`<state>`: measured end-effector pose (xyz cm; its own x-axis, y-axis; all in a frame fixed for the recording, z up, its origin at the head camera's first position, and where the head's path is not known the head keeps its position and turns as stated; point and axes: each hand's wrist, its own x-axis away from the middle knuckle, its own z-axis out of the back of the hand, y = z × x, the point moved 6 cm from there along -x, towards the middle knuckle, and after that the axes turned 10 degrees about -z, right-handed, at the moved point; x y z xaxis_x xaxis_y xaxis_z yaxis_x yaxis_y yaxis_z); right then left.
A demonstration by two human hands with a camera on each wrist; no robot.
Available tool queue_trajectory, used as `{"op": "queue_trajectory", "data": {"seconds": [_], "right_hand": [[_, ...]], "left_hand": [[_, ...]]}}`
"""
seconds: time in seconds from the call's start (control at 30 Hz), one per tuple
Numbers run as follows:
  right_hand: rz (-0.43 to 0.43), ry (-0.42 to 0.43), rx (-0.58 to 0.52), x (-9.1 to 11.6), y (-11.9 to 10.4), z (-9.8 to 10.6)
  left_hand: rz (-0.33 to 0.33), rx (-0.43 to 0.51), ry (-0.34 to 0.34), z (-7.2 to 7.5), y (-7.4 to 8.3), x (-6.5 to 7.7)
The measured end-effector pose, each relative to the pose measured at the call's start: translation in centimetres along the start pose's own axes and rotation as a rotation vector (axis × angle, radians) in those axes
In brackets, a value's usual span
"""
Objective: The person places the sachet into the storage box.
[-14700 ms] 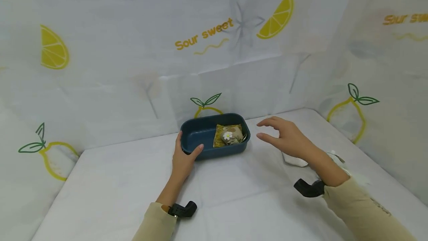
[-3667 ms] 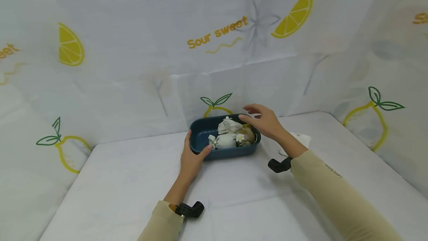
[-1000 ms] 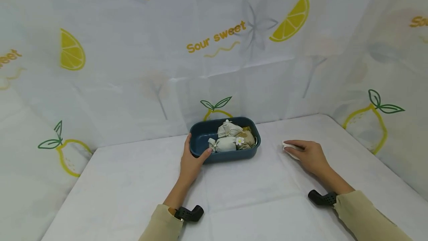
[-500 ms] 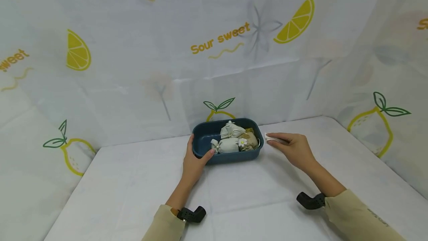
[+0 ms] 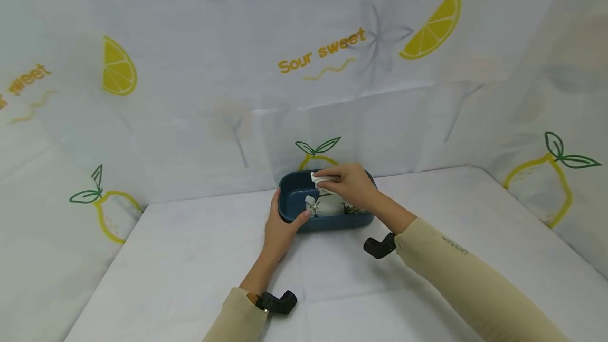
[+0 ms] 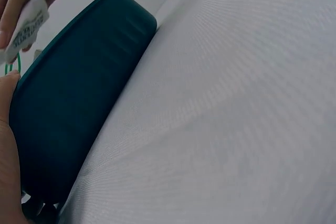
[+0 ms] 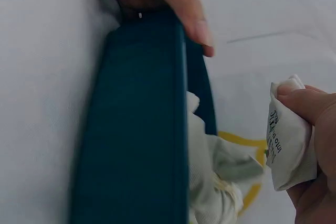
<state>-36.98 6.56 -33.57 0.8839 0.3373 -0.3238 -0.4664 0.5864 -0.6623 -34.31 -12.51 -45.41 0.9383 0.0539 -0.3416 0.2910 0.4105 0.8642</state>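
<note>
A dark blue tub [image 5: 332, 222] stands on the white-covered table near the back wall. My left hand [image 5: 287, 207] grips its left end, thumb over the front rim. My right hand [image 5: 325, 178] hovers over the tub's back left part and pinches a small white printed sachet [image 5: 318, 177]. Tied cloth pouches [image 5: 328, 206] lie inside the tub, partly hidden by my right hand. In the right wrist view the sachet [image 7: 286, 140] hangs above the tub wall [image 7: 136, 129] and the pouches [image 7: 215, 177]. The left wrist view shows the tub's side [image 6: 79, 103] and the sachet [image 6: 29, 27].
White cloth walls printed with lemons [image 5: 432, 25] close in the back and both sides. The white table cover [image 5: 190, 268] stretches left, right and in front of the tub.
My right hand lifted the white sachet from the table right of the tub and carried it left to above the tub. My left hand stayed on the tub.
</note>
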Motion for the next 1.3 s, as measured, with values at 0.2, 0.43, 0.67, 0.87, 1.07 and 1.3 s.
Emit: {"op": "queue_trajectory", "data": {"seconds": [0.2,0.43,0.67,0.87,1.07,1.3], "right_hand": [[0.015,-0.121,0.077,-2.8,-0.8,-3.5],[-0.079,-0.197,0.103,-4.6,0.2,-6.5],[-0.087,-0.24,0.178,-4.9,1.1,-8.2],[-0.13,-0.308,0.267,-4.9,1.7,-9.1],[-0.127,-0.33,0.297,-4.5,1.8,-9.1],[-0.019,-0.209,0.285,-3.8,-0.1,-4.7]], "left_hand": [[-0.008,0.005,-0.004,-0.3,0.2,0.0],[-0.018,0.018,-0.011,-1.1,0.3,0.2],[-0.035,0.052,-0.042,-1.9,0.9,0.5],[-0.03,0.041,-0.039,-1.9,1.5,0.5],[-0.032,0.041,-0.045,-2.1,1.3,0.7],[-0.041,0.019,-0.063,-1.6,0.7,0.2]]}}
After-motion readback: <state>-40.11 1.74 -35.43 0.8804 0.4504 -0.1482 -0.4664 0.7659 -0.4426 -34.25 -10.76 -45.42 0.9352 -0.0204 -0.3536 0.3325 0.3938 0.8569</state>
